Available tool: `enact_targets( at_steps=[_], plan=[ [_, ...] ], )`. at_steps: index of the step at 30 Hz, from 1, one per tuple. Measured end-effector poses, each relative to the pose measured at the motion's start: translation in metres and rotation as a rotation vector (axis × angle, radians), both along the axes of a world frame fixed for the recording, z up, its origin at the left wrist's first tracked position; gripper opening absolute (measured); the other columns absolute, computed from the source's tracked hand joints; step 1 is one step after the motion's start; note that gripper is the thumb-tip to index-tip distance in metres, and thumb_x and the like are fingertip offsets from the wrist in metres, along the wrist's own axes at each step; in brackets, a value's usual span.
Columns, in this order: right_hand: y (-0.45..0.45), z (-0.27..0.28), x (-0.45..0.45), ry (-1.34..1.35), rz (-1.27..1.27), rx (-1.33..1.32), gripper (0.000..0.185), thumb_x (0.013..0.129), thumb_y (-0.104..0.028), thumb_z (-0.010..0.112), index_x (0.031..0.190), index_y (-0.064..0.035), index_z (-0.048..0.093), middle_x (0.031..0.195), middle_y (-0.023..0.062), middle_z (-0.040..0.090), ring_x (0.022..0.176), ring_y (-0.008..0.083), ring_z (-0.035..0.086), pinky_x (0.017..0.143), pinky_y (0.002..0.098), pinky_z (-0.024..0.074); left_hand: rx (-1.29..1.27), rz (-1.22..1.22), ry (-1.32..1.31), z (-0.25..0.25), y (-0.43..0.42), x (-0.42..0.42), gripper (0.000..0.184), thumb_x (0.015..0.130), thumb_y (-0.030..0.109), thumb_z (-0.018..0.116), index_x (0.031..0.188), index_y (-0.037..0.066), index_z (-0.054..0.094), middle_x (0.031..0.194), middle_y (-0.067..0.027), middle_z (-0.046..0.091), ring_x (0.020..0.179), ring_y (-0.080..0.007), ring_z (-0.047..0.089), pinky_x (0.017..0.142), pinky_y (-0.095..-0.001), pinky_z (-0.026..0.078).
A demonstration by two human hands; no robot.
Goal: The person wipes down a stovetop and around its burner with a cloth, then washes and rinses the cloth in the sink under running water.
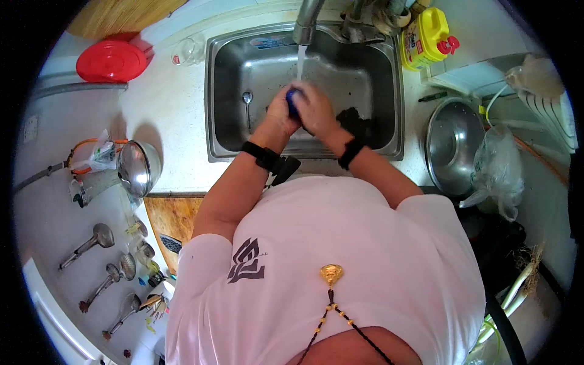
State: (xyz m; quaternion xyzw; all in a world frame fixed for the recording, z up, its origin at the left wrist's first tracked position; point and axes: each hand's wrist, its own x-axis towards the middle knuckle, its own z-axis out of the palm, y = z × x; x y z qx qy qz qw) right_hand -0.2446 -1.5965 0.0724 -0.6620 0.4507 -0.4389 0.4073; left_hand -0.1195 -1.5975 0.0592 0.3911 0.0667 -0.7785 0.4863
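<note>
Over the steel sink [214, 91], my hands are together under the running water [302, 62]. My left hand [280, 112] is closed around a small, dark blue, rounded object [293, 102], whose exact kind I cannot make out. My right hand [317, 111] wraps it from the other side, its fingers slightly blurred. Most of the object is hidden between the palms. A metal spoon [247, 108] lies on the sink floor to the left of my hands. Dark, wet scraps [354, 121] lie to their right.
The faucet [306, 27] hangs over the sink. At the back right stands a yellow bottle [426, 39] with a red cap. A metal bowl [453, 146] and a plastic bag [500, 164] are on the right. Leftward are a red plastic lid [111, 61], a glass jar [190, 50] and a pot [140, 167].
</note>
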Motion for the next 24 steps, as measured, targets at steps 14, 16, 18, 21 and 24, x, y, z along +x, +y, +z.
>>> enact_targets(
  at_steps=[14, 16, 18, 21, 24],
  plan=[
    [0.014, 0.001, 0.000, 0.106, 0.004, -0.135, 0.031, 0.091, -0.027, 0.059, 0.106, -0.0004, 0.056, 0.109, 0.0250, 0.058, 0.106, 0.0426, 0.053, 0.093, 0.0479, 0.0404, -0.007, 0.073, -0.129, -0.002, -0.001, 0.000, 0.021, 0.098, 0.019, 0.048, 0.105, 0.001, 0.057, 0.100, -0.0147, 0.063, 0.088, -0.0276, 0.063, 0.080, -0.0416, 0.055],
    [0.004, 0.002, 0.007, 0.100, -0.048, -0.081, 0.029, 0.091, -0.027, 0.060, 0.101, -0.0002, 0.056, 0.105, 0.0251, 0.058, 0.103, 0.0425, 0.054, 0.088, 0.0482, 0.0413, -0.078, 0.094, -0.055, 0.001, -0.002, -0.001, 0.023, 0.099, 0.023, 0.050, 0.107, 0.003, 0.057, 0.098, -0.0141, 0.063, 0.086, -0.0266, 0.063, 0.075, -0.0407, 0.056],
    [-0.002, 0.002, 0.009, 0.007, -0.105, 0.022, 0.032, 0.092, -0.030, 0.059, 0.094, 0.0013, 0.052, 0.095, 0.0267, 0.060, 0.092, 0.0441, 0.057, 0.080, 0.0489, 0.0434, -0.070, 0.074, -0.143, 0.011, -0.006, -0.006, 0.025, 0.099, 0.026, 0.049, 0.106, 0.004, 0.058, 0.096, -0.0125, 0.063, 0.084, -0.0255, 0.064, 0.074, -0.0397, 0.055],
    [-0.011, 0.004, 0.012, -0.027, -0.182, 0.150, 0.038, 0.094, -0.034, 0.057, 0.091, 0.0036, 0.051, 0.086, 0.0282, 0.061, 0.083, 0.0460, 0.059, 0.073, 0.0478, 0.0455, -0.053, 0.073, -0.285, 0.014, -0.013, -0.015, 0.029, 0.100, 0.032, 0.048, 0.106, 0.006, 0.059, 0.093, -0.0109, 0.064, 0.082, -0.0245, 0.064, 0.071, -0.0388, 0.053],
    [-0.018, 0.006, 0.011, -0.033, -0.213, 0.236, 0.043, 0.095, -0.037, 0.054, 0.088, 0.0049, 0.053, 0.085, 0.0296, 0.061, 0.082, 0.0463, 0.060, 0.071, 0.0462, 0.0466, -0.057, 0.090, -0.434, 0.011, -0.020, -0.017, 0.032, 0.100, 0.035, 0.048, 0.107, 0.005, 0.059, 0.092, -0.0109, 0.063, 0.081, -0.0247, 0.064, 0.069, -0.0397, 0.053]
  ],
)
